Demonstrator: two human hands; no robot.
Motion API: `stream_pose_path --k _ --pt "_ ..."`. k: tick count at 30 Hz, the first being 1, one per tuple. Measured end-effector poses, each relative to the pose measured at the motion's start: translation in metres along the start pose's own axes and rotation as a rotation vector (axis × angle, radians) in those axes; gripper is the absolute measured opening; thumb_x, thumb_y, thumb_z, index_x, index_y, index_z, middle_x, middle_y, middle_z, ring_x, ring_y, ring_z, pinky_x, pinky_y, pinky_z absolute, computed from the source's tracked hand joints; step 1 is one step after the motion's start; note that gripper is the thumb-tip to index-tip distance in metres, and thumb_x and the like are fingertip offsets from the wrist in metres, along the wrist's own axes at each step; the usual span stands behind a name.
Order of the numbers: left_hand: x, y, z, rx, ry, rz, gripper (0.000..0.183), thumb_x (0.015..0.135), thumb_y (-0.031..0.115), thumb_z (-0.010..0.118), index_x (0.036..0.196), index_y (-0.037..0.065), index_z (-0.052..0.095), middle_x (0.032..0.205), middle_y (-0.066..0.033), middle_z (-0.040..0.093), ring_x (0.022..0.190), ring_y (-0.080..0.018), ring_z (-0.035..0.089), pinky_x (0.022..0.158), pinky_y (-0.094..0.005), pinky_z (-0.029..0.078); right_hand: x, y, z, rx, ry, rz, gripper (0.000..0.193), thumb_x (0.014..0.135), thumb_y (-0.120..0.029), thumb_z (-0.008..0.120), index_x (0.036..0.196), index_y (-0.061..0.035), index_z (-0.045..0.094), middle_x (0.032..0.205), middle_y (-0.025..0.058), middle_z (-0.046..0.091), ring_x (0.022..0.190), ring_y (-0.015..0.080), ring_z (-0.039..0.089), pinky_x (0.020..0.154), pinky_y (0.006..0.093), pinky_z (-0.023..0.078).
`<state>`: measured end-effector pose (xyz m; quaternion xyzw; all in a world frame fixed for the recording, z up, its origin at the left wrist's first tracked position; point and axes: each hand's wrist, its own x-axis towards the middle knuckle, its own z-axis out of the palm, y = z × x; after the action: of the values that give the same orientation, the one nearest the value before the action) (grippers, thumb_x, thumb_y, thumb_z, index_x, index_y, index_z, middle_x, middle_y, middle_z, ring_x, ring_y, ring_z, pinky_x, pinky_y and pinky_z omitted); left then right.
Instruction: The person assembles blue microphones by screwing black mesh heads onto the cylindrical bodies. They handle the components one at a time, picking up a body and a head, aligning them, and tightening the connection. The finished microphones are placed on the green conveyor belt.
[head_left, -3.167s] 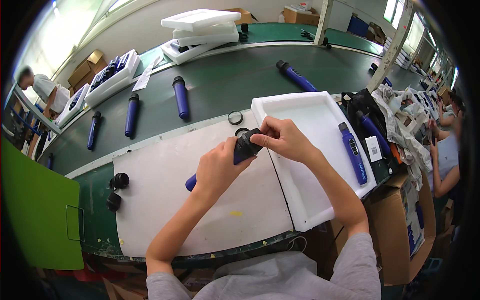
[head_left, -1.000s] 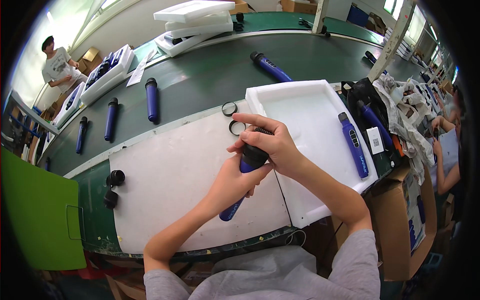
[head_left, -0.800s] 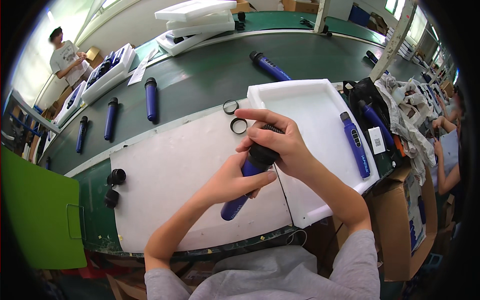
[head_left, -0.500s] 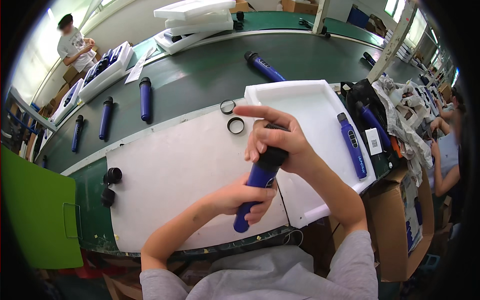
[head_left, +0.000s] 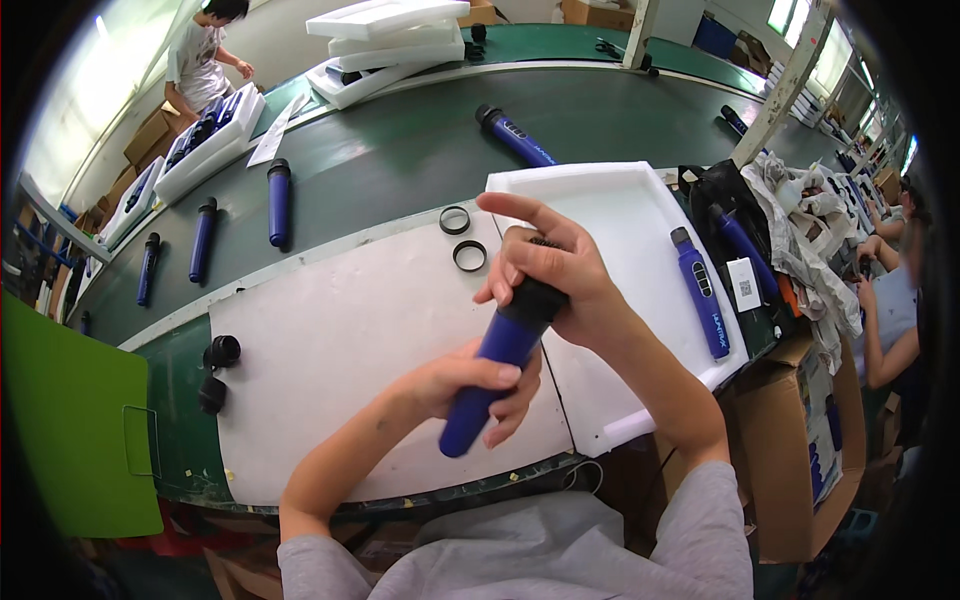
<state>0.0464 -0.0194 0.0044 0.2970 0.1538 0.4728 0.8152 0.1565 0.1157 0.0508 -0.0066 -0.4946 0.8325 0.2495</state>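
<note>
In front of me I hold a blue microphone [head_left: 512, 338] with a black head, tilted so its plain blue end points down and to the left. My left hand [head_left: 455, 385] wraps around the blue body. Over the black head is my right hand [head_left: 560, 268], its thumb and fingers closed around it and the index finger stretched out to the left; this hand hides part of the head. Two black rings [head_left: 469, 256] lie on the white sheet [head_left: 330, 350] beyond my hands. A second blue microphone [head_left: 703, 290] rests in the white foam tray [head_left: 620, 410] on the right.
Several blue microphones [head_left: 279, 205] lie on the green conveyor belt [head_left: 390, 150]. Two black caps [head_left: 222, 351] sit at the sheet's left edge. A green board [head_left: 75, 430] stands left, a cardboard box [head_left: 790, 450] right. A co-worker [head_left: 200, 60] stands by a filled foam tray [head_left: 215, 140].
The held microphone has tilted further, its lower end swinging left with my left hand. Microphones on the belt have shifted left. The far co-worker has moved right and leans over the filled tray.
</note>
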Motion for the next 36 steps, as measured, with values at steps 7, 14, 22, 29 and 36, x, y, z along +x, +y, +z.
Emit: stream_pose_path --k 7,14,22,29,36 --pt "0.004 0.011 0.011 0.355 0.49 -0.175 0.02 0.085 0.013 0.067 0.085 0.003 0.05 0.06 -0.0049 0.052 0.046 -0.015 0.05 0.047 -0.0315 0.045 -0.002 0.005 -0.004 -0.113 0.093 -0.011 0.055 0.089 -0.014 0.065 0.136 0.0064 0.045 0.07 0.0021 0.056 0.07 0.0156 0.065 0.085 0.0458 0.058" --pt "0.01 -0.005 0.014 1.318 1.05 0.143 0.025 0.083 0.016 0.07 0.092 -0.002 0.056 0.072 -0.0091 0.063 0.063 -0.02 0.064 0.059 -0.0327 0.049 0.002 0.016 -0.004 -0.138 0.293 -0.024 0.041 0.089 -0.012 0.066 0.123 0.0049 0.049 0.074 0.004 0.058 0.073 0.0141 0.065 0.093 0.0439 0.056" --pt "0.0 -0.002 0.0 0.042 0.121 0.014 0.053 0.09 0.05 0.065 0.1 0.001 0.047 0.06 -0.0048 0.051 0.047 -0.016 0.053 0.047 -0.031 0.047 0.0 0.005 -0.002 -0.016 -0.049 0.01 0.052 0.089 -0.015 0.064 0.135 0.0044 0.046 0.07 0.0023 0.054 0.07 0.0171 0.064 0.089 0.0477 0.056" --pt "0.007 0.008 0.019 0.258 0.472 -0.124 0.033 0.092 0.034 0.066 0.088 0.004 0.051 0.058 -0.0035 0.051 0.043 -0.0118 0.05 0.042 -0.0269 0.043 -0.004 0.008 -0.006 -0.083 0.052 0.028 0.053 0.089 -0.015 0.065 0.135 0.0044 0.046 0.073 0.0027 0.057 0.072 0.0165 0.065 0.088 0.0478 0.056" --pt "0.013 -0.013 0.014 1.311 0.982 0.461 0.028 0.085 0.022 0.071 0.093 -0.001 0.056 0.063 -0.0022 0.057 0.052 -0.0107 0.058 0.049 -0.0274 0.047 -0.008 0.014 0.008 -0.199 0.244 -0.055 0.041 0.09 -0.014 0.066 0.125 0.0014 0.05 0.077 0.0034 0.059 0.075 0.0161 0.065 0.09 0.0464 0.055"
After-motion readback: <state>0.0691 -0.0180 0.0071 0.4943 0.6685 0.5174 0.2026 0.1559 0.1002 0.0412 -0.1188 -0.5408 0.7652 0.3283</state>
